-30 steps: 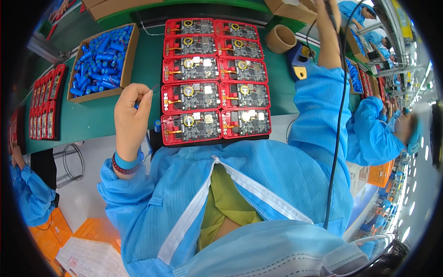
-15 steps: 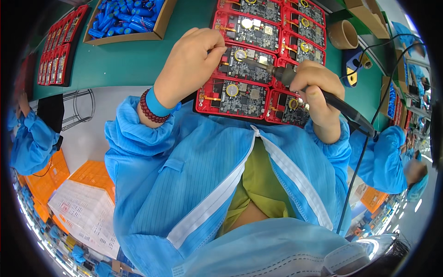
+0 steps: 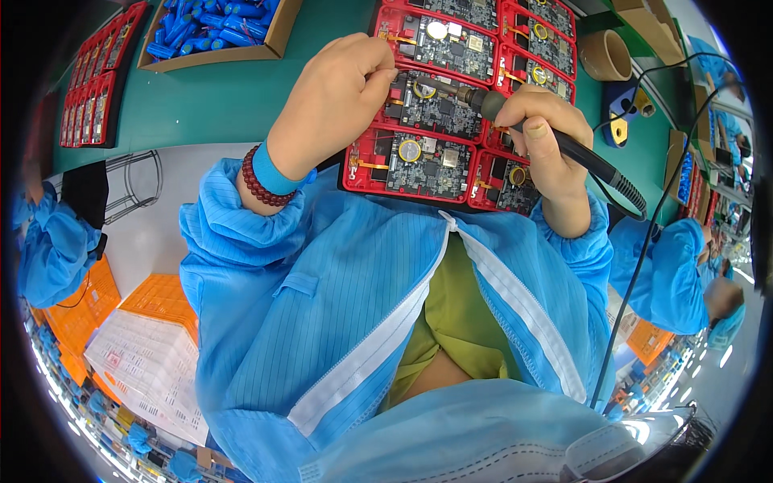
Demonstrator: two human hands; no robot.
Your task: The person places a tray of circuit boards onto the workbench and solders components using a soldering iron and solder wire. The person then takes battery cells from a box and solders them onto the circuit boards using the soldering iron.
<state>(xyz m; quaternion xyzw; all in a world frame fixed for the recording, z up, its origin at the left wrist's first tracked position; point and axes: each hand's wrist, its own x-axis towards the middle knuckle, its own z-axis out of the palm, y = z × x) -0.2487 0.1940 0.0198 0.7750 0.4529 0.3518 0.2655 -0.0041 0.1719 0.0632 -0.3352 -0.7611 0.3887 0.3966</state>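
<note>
My right hand (image 3: 555,141) grips a black-handled soldering iron (image 3: 488,105). Its metal tip points left and reaches the upper edge of a round coin cell (image 3: 423,91) on a circuit board (image 3: 451,119) in a red housing. At that board's left side is my left hand (image 3: 334,105), thumb and forefinger pinched together. What the pinch holds, if anything, is too small to make out. Nearer me lies another board (image 3: 435,173) with its own coin cell (image 3: 409,150). Red housings (image 3: 348,169) with boards stand side by side in rows.
A cardboard box (image 3: 278,48) of blue cylindrical cells stands at the back left, with more red housings (image 3: 88,105) farther left. A brown round container (image 3: 604,55) and a blue-yellow iron stand (image 3: 616,129) are at right. The iron's cable (image 3: 644,241) hangs there; co-workers in blue sit either side.
The iron's tip has moved up and left, from the coin cell's lower right to its upper edge. My left hand keeps its pinch beside the board. The view has shifted slightly.
</note>
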